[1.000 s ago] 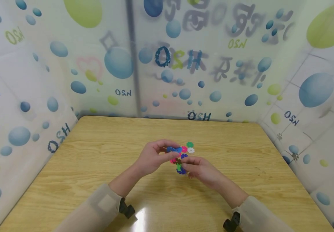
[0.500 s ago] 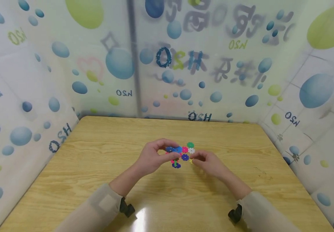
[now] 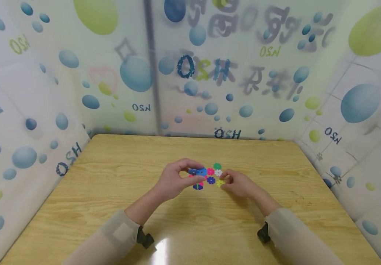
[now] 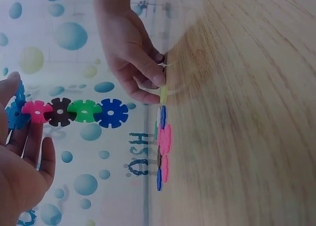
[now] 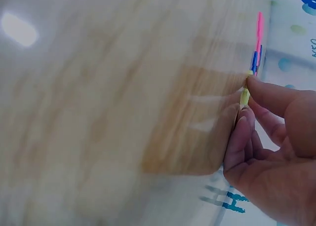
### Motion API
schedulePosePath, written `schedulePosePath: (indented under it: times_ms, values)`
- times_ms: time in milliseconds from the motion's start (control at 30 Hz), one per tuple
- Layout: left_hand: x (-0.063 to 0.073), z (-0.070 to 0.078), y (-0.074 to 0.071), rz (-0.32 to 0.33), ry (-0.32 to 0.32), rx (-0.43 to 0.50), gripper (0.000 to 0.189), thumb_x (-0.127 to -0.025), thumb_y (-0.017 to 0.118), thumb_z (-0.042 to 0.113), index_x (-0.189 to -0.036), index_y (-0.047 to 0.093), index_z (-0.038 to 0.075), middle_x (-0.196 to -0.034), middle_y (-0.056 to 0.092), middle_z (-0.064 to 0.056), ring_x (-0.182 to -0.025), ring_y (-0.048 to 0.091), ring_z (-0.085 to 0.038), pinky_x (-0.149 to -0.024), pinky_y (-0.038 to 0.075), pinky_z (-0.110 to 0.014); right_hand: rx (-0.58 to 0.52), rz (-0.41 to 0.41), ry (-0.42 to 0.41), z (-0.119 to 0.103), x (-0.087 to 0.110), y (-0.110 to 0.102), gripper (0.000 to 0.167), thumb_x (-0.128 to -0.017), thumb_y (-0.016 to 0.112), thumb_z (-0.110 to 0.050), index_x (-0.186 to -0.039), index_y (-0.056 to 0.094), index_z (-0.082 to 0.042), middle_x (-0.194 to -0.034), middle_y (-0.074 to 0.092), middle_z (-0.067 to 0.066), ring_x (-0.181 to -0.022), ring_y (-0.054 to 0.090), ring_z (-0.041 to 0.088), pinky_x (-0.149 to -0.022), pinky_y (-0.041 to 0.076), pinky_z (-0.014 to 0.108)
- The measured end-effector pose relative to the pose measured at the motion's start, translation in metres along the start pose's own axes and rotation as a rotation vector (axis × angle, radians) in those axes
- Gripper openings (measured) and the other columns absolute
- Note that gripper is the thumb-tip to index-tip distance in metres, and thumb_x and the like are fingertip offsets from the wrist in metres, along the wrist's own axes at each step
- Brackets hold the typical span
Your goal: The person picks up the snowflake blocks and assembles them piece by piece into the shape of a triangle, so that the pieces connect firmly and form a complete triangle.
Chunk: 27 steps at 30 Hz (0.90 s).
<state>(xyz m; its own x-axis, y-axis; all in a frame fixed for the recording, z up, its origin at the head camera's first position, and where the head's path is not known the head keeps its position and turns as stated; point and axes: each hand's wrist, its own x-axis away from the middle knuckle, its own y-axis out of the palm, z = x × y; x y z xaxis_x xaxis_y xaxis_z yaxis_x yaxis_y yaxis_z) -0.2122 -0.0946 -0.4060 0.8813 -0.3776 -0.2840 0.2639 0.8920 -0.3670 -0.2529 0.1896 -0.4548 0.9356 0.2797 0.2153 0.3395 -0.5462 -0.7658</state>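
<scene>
My left hand (image 3: 173, 180) grips one end of a chain of interlocking flower-shaped discs, pinching its light blue disc (image 4: 18, 114). From there the chain runs through a pink disc (image 4: 36, 111), a dark brown disc (image 4: 60, 112) and a green disc (image 4: 84, 111) to a blue disc (image 4: 112, 113), raised above the table. My right hand (image 3: 240, 184) is down at the tabletop, its thumb and fingers pinching a yellow disc (image 3: 219, 183) by the edge. In the right wrist view this yellow disc (image 5: 244, 96) appears edge-on between the fingertips.
Loose discs lie on the wooden table (image 3: 127, 158) between the hands: a green one (image 3: 217, 166), a white one (image 3: 218, 172), a pink one (image 3: 211, 171) and a dark blue one (image 3: 211, 180). Patterned curtains (image 3: 190, 121) surround the table's back and sides.
My right hand has left the chain's lower end and moved right to the yellow disc. The chain's free end now sits higher in the head view; my left hand has stayed nearly still.
</scene>
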Motion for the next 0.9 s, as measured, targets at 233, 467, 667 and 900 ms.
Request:
schedulePosePath:
  times_ms: [233,467,667,900]
  values:
    - [0.001,0.002,0.0,0.009,-0.001,-0.007,0.029,-0.096,0.088,0.027,-0.124,0.08,0.022,-0.122,0.078,0.008,-0.113,0.069,-0.016,-0.099,0.058,-0.036,-0.063,0.027,-0.01,0.003,0.005,-0.002,0.023,-0.098,0.082,-0.013,-0.117,0.069,-0.014,-0.109,0.069,0.006,-0.098,0.062,0.021,-0.084,0.054,0.037]
    - [0.001,0.002,0.003,0.01,0.02,-0.02,0.029,-0.095,0.089,0.027,-0.123,0.081,0.022,-0.122,0.078,0.007,-0.112,0.068,-0.018,-0.091,0.061,-0.034,-0.227,0.067,-0.085,0.0,0.021,-0.006,0.012,-0.105,0.075,-0.014,-0.117,0.072,-0.013,-0.106,0.072,0.005,-0.092,0.065,0.019,-0.075,0.057,0.03]
    - [0.002,0.003,0.004,0.005,0.02,-0.025,0.029,-0.094,0.09,0.028,-0.122,0.082,0.024,-0.122,0.078,0.007,-0.111,0.068,-0.018,-0.086,0.061,-0.029,-0.361,0.119,-0.205,-0.015,0.036,-0.008,0.017,-0.106,0.076,-0.019,-0.122,0.074,-0.015,-0.115,0.076,0.005,-0.103,0.071,0.021,-0.089,0.062,0.024]
    - [0.003,0.001,0.003,-0.007,0.023,-0.017,0.029,-0.095,0.089,0.027,-0.123,0.082,0.024,-0.123,0.078,0.006,-0.112,0.068,-0.019,-0.086,0.063,-0.03,-0.514,0.225,-0.316,-0.037,0.051,-0.007,0.017,-0.104,0.078,-0.016,-0.12,0.074,-0.011,-0.11,0.075,0.01,-0.096,0.074,0.028,-0.085,0.066,0.031]
